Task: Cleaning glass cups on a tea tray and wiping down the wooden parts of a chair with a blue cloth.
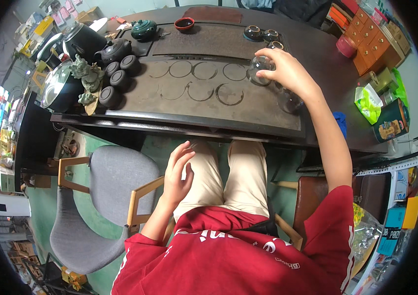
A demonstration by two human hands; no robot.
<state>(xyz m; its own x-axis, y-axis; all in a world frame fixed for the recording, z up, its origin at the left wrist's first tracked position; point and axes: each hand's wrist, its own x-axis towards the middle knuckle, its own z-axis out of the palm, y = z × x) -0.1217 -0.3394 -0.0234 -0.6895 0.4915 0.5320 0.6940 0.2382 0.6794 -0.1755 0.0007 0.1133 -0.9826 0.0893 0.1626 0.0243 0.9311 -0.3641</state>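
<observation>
My right hand (286, 73) reaches over the right part of the tea tray (194, 115). Its thumb and fingers close round a clear round glass cup (255, 70). Close by, under my wrist, stands a second clear glass (287, 102), partly hidden by the hand and forearm. Several dark tea cups (253, 33) sit just beyond my fingers. Above my lap hangs my left hand (178, 172), fingers loosely spread and holding nothing. Wet-looking ring marks (229, 94) cover the tray's middle.
At the tray's left are dark lidded cups (119, 78), a dark teapot (114, 51), a figurine (88, 73) and a kettle (80, 39). Farther back stand a green teapot (143, 30) and a red-rimmed bowl (184, 24). A wooden drawer chest (366, 37) is far right; a grey chair (123, 172) stands left.
</observation>
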